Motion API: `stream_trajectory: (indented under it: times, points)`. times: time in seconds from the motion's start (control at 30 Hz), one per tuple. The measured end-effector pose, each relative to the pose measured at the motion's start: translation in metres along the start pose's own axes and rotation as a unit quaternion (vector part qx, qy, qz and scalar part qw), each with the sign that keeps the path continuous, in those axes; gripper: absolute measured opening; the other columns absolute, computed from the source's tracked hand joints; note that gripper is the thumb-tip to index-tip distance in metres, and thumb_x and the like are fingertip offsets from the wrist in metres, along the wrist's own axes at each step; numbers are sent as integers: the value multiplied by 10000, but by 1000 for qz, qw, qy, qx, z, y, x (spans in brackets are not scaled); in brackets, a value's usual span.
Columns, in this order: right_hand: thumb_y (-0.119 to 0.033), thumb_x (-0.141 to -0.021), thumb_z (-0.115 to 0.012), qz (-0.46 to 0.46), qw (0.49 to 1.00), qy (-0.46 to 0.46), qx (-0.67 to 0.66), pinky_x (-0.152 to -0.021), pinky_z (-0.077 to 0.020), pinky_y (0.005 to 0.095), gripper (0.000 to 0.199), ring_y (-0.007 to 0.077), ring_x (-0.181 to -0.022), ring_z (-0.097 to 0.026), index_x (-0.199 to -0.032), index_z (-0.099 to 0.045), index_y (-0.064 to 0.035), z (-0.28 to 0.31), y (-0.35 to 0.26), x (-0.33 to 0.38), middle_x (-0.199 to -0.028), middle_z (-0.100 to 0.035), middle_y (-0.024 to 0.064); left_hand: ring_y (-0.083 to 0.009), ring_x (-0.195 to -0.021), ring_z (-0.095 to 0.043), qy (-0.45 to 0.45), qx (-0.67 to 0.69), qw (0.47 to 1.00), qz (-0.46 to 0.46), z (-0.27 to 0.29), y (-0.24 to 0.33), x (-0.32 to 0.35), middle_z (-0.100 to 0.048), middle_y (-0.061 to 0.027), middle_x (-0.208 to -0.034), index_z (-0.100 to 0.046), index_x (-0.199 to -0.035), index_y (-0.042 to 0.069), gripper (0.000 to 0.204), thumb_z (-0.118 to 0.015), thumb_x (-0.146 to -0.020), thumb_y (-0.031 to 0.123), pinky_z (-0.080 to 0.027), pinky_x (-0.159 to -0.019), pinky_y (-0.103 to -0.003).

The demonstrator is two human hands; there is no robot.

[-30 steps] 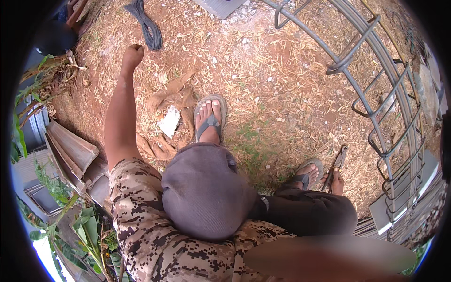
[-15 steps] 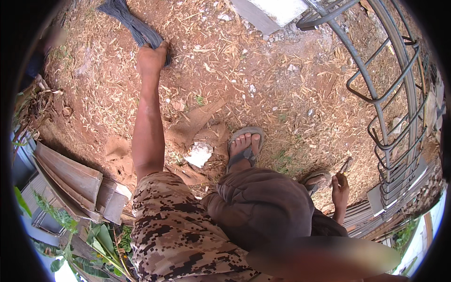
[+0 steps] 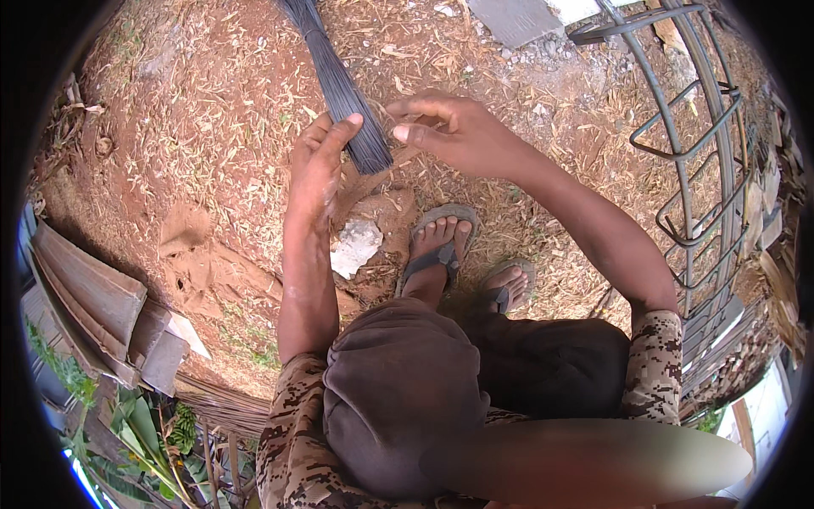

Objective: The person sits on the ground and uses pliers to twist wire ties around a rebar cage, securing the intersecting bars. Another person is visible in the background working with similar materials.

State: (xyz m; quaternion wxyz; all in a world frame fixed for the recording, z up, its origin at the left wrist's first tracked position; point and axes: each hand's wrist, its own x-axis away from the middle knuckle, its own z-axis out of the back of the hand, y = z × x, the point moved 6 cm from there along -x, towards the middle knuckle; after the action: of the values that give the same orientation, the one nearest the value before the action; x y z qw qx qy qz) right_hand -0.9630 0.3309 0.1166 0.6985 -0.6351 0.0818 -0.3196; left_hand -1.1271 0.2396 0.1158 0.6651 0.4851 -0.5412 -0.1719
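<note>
A long bundle of thin dark grey tie wire (image 3: 335,72) slants down from the top edge of the head view, its lower cut end above my feet. My left hand (image 3: 322,153) is closed on the bundle's left side near that end, thumb lying on top of the wires. On the other side, my right hand (image 3: 454,131) reaches in from the right. Its thumb and fingers are curved and apart, close to the bundle, and I see nothing between them. The far end of the bundle is cut off by the frame.
A rebar cage (image 3: 678,153) runs along the right side. A white rock (image 3: 356,248) lies by my sandalled foot (image 3: 437,250). Bent boards (image 3: 93,293) stack at the left, above green plants (image 3: 140,433). A grey slab (image 3: 517,19) lies at the top on dirt strewn with dry chips.
My left hand has drawn the wire bundle nearer and to the right. My right hand has come up from the lower right to beside the bundle's end.
</note>
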Motion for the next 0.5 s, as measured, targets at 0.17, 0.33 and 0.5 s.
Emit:
stream_trajectory:
  times: [0.17,0.33,0.5]
  points:
    - [-381,-908,-692,-36,997,-59,-30,-806,-512,329,396,186,-920,-653,-1113,-708,-43,-30,1,-12,-981,-704,121,-169,-844,-575,49,-22,998,16,18,-5,9,-653,-61,-857,-650,-950,39,177,-626,-925,212,-418,-912,-344]
    - [-364,-876,-735,-69,988,-31,-133,-714,-492,300,333,127,-757,-612,-985,-746,-49,-27,20,-14,-841,-697,51,-192,-891,-600,49,-24,998,23,21,-4,7,-660,-102,-912,-628,-935,11,180,-587,-943,186,-436,-921,-356]
    - [-325,-889,-728,-106,959,-72,-251,-733,-474,258,344,110,-804,-593,-1050,-707,-21,-25,33,-11,-846,-665,32,-199,-903,-589,51,-32,998,20,14,1,5,-650,-88,-904,-635,-917,29,165,-598,-944,187,-405,-980,-391]
